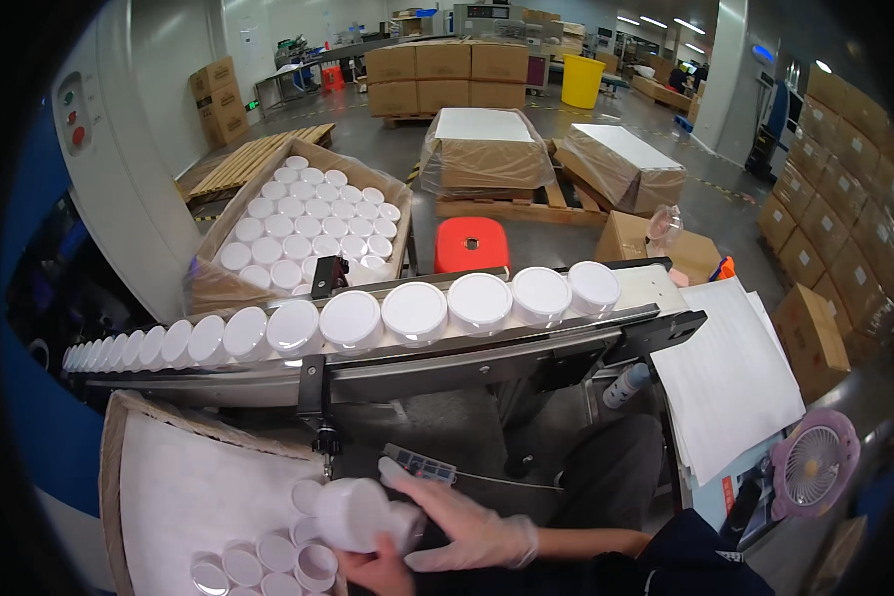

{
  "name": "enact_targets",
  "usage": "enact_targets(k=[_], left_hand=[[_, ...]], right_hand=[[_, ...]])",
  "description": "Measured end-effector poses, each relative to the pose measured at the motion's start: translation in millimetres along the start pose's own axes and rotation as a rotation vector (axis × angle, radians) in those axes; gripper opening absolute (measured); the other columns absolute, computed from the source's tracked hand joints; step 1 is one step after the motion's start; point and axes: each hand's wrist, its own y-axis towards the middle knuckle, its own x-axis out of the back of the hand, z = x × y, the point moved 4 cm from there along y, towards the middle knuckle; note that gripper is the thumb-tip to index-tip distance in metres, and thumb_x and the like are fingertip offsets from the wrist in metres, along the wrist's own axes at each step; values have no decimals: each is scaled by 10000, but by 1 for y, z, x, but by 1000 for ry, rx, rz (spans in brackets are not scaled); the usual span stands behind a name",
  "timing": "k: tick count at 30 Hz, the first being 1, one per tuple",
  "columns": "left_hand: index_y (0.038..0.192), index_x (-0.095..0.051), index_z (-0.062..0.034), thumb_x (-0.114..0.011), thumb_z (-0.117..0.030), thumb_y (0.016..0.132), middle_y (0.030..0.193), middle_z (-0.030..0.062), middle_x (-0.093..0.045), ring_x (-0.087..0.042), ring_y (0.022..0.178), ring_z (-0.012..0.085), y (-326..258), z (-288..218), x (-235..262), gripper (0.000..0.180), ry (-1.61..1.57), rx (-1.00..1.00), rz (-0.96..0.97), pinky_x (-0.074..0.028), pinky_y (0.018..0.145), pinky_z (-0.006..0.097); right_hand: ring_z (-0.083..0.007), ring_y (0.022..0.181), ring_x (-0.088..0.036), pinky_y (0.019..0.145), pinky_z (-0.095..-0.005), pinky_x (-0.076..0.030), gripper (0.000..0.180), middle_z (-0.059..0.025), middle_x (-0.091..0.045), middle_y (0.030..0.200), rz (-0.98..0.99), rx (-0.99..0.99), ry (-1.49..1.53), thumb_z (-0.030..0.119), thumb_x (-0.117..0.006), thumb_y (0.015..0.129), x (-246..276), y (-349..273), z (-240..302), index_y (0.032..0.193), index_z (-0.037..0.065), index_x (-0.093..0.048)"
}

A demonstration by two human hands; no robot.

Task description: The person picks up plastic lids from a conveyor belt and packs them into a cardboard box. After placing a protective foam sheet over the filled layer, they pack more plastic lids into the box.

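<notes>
My left hand point(379, 571), at the lower edge, has bare-looking fingers closed around a white plastic tub point(352, 515). The tub is lifted and tilted over the near carton point(174, 477). A second, blurred white tub point(405, 522) shows just behind it, between my two hands. Beside that one, my gloved right hand point(472, 526) is spread, with thumb and fingers apart; whether its palm touches the tub is hidden. Several white tubs point(240, 563) stand in the near carton. Ahead, a row of lidded white tubs point(414, 312) runs along the conveyor point(417, 370).
Beyond the conveyor, a lined carton point(230, 295) holds rows of white tubs. A red stool point(471, 244) stands beside it. At the right are white paper sheets point(730, 372), a pink fan point(816, 464) and a spray can point(626, 385). Stacked cartons point(829, 189) fill the far right.
</notes>
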Motion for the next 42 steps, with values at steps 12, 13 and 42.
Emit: enact_targets(k=[12,13,42], left_hand=[[1254,-311,19,-529,-513,799,1286,148,-283,-259,1233,255,-36,-34,-73,734,-516,119,925,-197,1005,345],[1249,-333,6,-554,-497,792,1307,155,-282,-276,1232,256,-25,-37,-69,715,-513,106,1017,-238,993,350],[943,-512,22,-653,-408,741,847,207,-578,-552,792,341,83,-75,495,496,1768,300,185,-436,724,414]], right_hand=[[-154,987,-505,818,-292,-420,715,-74,-497,1138,-421,-321,480,377,-669,707,18,-53,-36,1243,-5,-388],[-148,947,-524,782,-268,-433,685,-78,-525,1124,-384,-178,582,367,-679,705,14,-47,-33,1217,-10,-423],[-286,933,-531,799,-378,-401,905,-127,-543,1003,-559,186,-1247,388,-793,468,309,21,8,1232,68,-431]])
